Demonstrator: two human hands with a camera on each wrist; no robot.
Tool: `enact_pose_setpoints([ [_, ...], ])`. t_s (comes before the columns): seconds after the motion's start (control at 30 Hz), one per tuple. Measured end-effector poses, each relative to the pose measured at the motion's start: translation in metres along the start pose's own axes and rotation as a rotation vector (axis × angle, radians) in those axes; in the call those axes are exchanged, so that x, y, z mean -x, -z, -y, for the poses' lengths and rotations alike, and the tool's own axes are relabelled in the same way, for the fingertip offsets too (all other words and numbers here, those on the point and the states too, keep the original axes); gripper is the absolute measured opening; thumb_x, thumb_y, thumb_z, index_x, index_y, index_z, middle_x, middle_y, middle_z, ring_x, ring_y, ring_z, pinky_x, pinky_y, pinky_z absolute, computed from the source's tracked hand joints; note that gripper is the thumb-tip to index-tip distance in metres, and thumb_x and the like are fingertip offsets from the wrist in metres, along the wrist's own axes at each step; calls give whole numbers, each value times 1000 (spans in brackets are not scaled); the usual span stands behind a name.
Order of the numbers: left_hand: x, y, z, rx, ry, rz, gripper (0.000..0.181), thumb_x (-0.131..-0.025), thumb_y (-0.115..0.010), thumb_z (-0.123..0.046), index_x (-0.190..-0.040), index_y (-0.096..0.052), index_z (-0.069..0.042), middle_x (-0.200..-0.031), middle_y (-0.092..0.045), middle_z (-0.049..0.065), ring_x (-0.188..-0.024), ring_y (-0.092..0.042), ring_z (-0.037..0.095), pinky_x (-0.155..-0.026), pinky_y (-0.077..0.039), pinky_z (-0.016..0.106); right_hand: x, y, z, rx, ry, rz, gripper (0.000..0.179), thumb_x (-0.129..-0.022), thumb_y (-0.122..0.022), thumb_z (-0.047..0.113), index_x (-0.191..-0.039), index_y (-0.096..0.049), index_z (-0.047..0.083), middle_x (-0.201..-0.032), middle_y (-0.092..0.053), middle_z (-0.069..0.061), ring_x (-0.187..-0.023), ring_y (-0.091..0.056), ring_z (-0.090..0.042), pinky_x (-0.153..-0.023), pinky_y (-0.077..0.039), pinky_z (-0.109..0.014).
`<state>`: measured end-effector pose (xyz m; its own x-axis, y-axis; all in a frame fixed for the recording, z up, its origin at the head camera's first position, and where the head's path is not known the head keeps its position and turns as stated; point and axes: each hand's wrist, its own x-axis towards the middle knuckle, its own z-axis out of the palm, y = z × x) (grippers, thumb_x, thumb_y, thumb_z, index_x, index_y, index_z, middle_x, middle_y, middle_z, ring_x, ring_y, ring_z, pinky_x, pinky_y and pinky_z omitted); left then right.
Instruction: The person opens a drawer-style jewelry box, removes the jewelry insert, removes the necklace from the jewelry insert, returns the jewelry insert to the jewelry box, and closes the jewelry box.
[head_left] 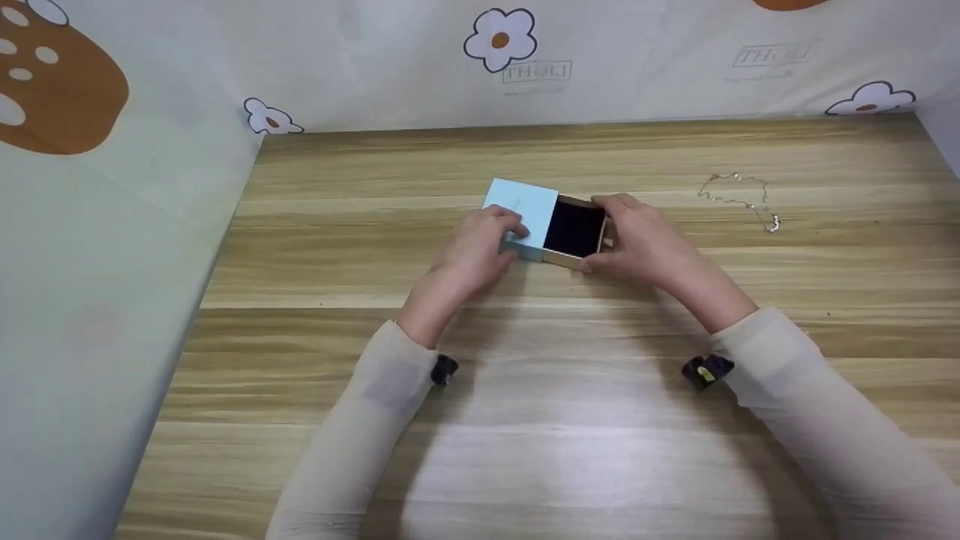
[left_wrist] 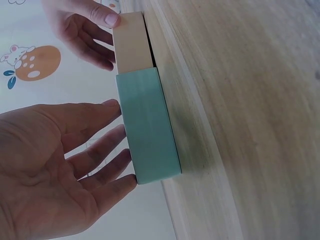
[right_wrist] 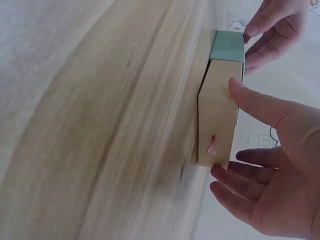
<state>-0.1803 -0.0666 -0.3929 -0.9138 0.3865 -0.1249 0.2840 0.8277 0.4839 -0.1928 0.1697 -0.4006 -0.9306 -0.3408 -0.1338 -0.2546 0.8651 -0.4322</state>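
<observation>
A small jewelry box lies on the wooden table, made of a light-blue sleeve (head_left: 531,201) and a tan drawer (head_left: 564,259) pulled partway out to the right. Black padding (head_left: 576,229) lines the drawer. My left hand (head_left: 471,251) rests on the sleeve; in the left wrist view its extended fingers touch the box's upper edge. My right hand (head_left: 649,244) grips the drawer's outer end, thumb on the near side and fingers at the far corner. On that end, the right wrist view shows a small ribbon pull tab (right_wrist: 212,146).
A thin silver-coloured necklace (head_left: 774,223) lies loosely spread on the table to the right of the box. Behind the table (head_left: 300,262) rises a pale sheet (head_left: 390,67) printed with flowers. Dark wrist cameras sit on both sleeves.
</observation>
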Motion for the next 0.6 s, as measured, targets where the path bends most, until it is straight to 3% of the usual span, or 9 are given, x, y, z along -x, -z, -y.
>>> enact_pose_setpoints([
  [0.6,1,1,-1,-16,-4,5,31,-93,-64,-4,-124,-68,-7,-145,-55,11,-139,-46,30,-118,-35,38,-4,-2,8,5,-2,-2,97,-77,-85,31,-151,-33,-5,-144,-49,-25,-126,-52,-41,-110,-40,-54],
])
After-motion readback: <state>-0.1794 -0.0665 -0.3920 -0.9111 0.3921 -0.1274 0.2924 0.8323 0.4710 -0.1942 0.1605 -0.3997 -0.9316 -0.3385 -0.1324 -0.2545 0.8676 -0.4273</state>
